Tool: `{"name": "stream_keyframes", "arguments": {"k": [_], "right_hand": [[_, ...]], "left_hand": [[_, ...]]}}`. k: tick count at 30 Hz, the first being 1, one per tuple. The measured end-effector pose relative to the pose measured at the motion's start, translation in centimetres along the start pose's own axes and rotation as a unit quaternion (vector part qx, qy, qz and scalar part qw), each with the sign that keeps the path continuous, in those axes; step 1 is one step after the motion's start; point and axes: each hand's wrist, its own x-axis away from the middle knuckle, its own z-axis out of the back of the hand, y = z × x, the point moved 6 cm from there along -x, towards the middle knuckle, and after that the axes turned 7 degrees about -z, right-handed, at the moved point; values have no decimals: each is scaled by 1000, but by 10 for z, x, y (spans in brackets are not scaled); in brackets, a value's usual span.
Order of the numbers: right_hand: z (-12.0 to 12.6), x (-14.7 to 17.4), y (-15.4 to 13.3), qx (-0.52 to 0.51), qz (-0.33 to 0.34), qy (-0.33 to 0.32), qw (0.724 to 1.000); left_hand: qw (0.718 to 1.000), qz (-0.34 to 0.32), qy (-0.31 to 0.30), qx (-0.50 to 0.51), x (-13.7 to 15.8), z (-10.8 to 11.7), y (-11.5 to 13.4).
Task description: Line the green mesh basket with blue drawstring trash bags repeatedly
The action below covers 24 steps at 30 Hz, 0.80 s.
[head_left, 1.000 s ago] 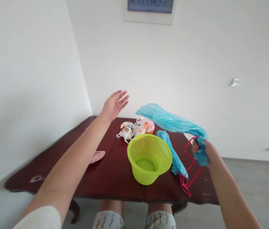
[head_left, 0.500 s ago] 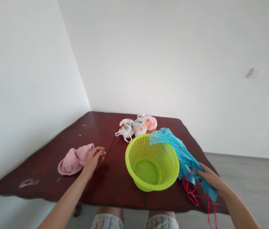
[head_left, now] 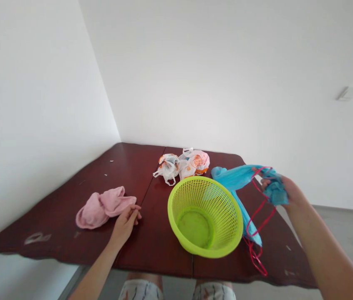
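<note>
My right hand [head_left: 284,192] is raised over the table's right side, its fingers wrapped round a bunched part of a blue plastic bag [head_left: 237,177]. Thin red drawstrings hang in loops from the bag beside the green basket. The rest of the bag slopes down behind and along the right of the lime-green plastic basket [head_left: 179,239], whose perforated wall rises round a bare bottom. My left hand [head_left: 127,221] lies on the table by the right end of a crumpled pink cloth [head_left: 93,210]. Its fingers are loosely curled, and I see nothing held in them.
White plastic bags with orange print [head_left: 167,167] lie crumpled behind the basket, one beside a pinkish bundle [head_left: 202,160]. The dark red wooden table [head_left: 151,250] has a wavy edge and a seam down its middle. White walls stand behind and to the left.
My right hand has lifted up and away with the blue bag, pulling it off the basket's rim. My left hand has slid slightly down, baring more of the pink cloth.
</note>
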Motion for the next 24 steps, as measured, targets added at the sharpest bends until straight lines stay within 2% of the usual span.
{"name": "stream_keyframes", "arguments": {"k": [3,5,7,9,12,16,20,24], "right_hand": [[-12,-12,-30,-13,19,4,1000],[-18,-14,-44,-1,67,21,998],[-21,-12,-50,26,120,37,992],[-21,-9,-43,61,143,46,987],[-12,-8,-4,124,100,55,986],[7,-6,74,235,14,12,972],[29,2,125,327,30,31,944],[40,12,145,379,42,54,923]], "left_hand": [[1000,0,-5,-6,1,0,-2],[1000,-1,-7,-8,2,1,-2],[1000,-1,-9,-9,3,1,-1],[1000,0,-11,-8,3,1,0],[1000,0,-11,-6,3,1,2],[1000,1,-12,-6,3,-1,3],[1000,0,-16,-10,3,-1,3],[1000,-2,-22,-14,3,-1,3]]}}
